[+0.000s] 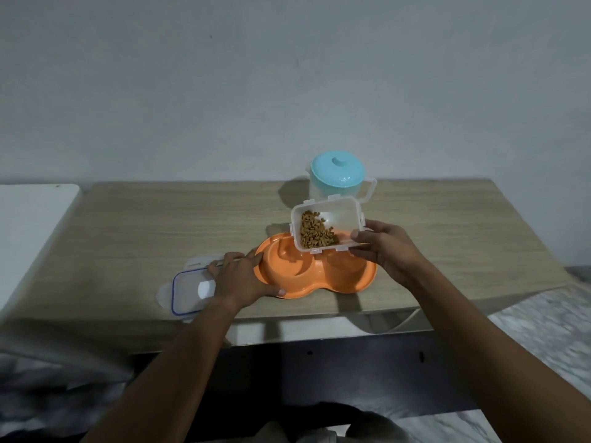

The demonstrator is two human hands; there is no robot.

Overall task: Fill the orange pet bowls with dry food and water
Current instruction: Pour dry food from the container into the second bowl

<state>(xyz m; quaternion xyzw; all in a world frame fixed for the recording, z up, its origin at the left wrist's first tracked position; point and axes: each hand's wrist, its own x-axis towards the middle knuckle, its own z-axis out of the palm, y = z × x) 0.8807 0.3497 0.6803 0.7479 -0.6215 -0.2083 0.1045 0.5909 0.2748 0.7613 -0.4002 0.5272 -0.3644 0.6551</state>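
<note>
An orange double pet bowl point(339, 284) lies on the wooden table near its front edge; both of its wells look empty. My left hand point(240, 278) grips the bowl's left rim. My right hand point(383, 251) holds a clear plastic container point(342, 215) with brown dry food point(315, 233) in it, tilted toward me above the bowl's middle. Behind it stands a clear pitcher with a light blue lid point(339, 171).
The container's clear lid with a blue seal point(188, 292) lies flat on the table point(160, 225), left of the bowl and partly under my left hand. A white surface point(32, 225) adjoins the table on the left. A wall rises right behind the table.
</note>
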